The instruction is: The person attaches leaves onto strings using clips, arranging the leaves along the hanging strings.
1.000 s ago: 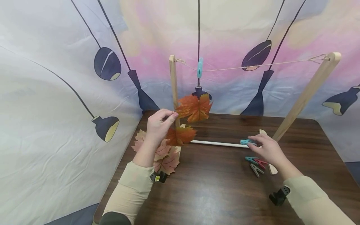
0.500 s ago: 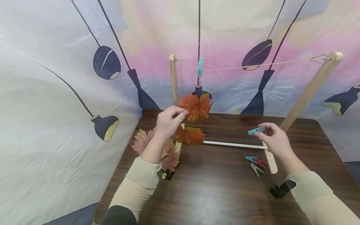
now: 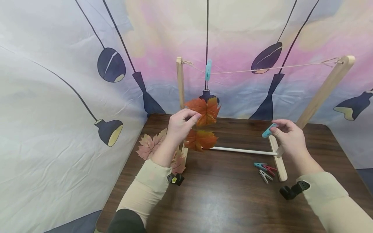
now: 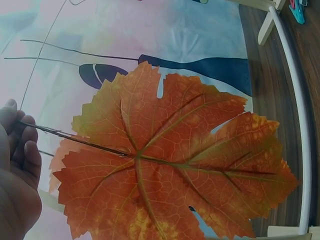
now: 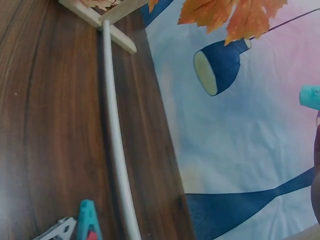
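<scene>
My left hand [image 3: 181, 125] pinches the thin stem of an orange artificial maple leaf [image 3: 201, 140], which hangs below the fingers. In the left wrist view this leaf [image 4: 175, 145] spreads broad and flat, partly covering another one behind it. That second orange leaf [image 3: 210, 111] hangs under a light-blue clothespin [image 3: 208, 70] clipped on the string [image 3: 233, 72]. My right hand [image 3: 291, 136] pinches another blue clothespin [image 3: 268, 130] between thumb and fingers, raised near the right post. In the right wrist view only the end of this clothespin [image 5: 310, 96] shows at the right edge.
The string runs between a left wooden post [image 3: 180, 82] and a right wooden post [image 3: 323, 94]. A white rod [image 3: 244, 150] joins their feet. Blue, red and grey clothespins [image 3: 265, 175] lie at the right foot. Pinkish leaves [image 3: 149, 147] lie at left, partly behind my forearm.
My right hand has picked up a blue clothespin from beside the right foot and lifted it, turning it. My left hand has moved right with its leaf, closer to the hanging leaf.
</scene>
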A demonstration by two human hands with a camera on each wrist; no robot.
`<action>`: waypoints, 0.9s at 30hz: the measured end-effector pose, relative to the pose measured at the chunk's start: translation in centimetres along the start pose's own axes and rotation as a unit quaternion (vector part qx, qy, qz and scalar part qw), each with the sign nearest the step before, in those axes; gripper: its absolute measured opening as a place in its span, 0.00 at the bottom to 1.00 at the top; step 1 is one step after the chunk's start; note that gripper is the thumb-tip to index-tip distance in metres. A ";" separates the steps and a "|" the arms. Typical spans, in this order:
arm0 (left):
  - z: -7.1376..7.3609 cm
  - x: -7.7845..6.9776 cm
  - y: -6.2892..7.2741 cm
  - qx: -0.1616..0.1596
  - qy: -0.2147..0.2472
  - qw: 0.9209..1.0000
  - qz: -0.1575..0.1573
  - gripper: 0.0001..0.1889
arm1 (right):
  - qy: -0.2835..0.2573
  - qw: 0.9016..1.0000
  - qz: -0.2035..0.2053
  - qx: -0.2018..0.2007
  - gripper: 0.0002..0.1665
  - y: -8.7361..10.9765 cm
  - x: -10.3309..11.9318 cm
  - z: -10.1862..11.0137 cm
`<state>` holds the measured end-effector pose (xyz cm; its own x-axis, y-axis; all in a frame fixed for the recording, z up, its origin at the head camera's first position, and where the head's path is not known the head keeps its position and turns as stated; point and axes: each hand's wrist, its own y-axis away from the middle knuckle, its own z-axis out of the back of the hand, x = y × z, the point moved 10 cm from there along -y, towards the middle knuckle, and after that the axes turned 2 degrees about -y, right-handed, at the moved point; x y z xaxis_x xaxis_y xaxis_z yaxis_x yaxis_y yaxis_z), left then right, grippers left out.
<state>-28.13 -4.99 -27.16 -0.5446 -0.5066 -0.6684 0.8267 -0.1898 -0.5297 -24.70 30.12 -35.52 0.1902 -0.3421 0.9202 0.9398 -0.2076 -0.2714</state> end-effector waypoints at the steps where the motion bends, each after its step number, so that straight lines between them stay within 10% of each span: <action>1: -0.1 -0.1 -0.1 -0.001 0.001 1.000 0.000 0.10 | -0.015 1.000 0.003 0.006 0.10 -0.1 0.3 -0.1; 12: -1.5 -1.1 -1.4 0.016 0.004 1.000 0.002 0.10 | 0.081 0.996 0.034 -0.027 0.16 -1.6 4.3 0.2; 27: -4.2 -4.3 -3.9 0.069 0.011 0.998 0.008 0.11 | 0.081 0.991 0.094 -0.047 0.05 -3.4 11.1 0.7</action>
<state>-29.63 1.50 -24.40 -0.5321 -0.4925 -0.6886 0.8465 -0.2957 -0.4426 -25.55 27.71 -24.21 0.3040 -0.5236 0.7959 0.8599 -0.2087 -0.4658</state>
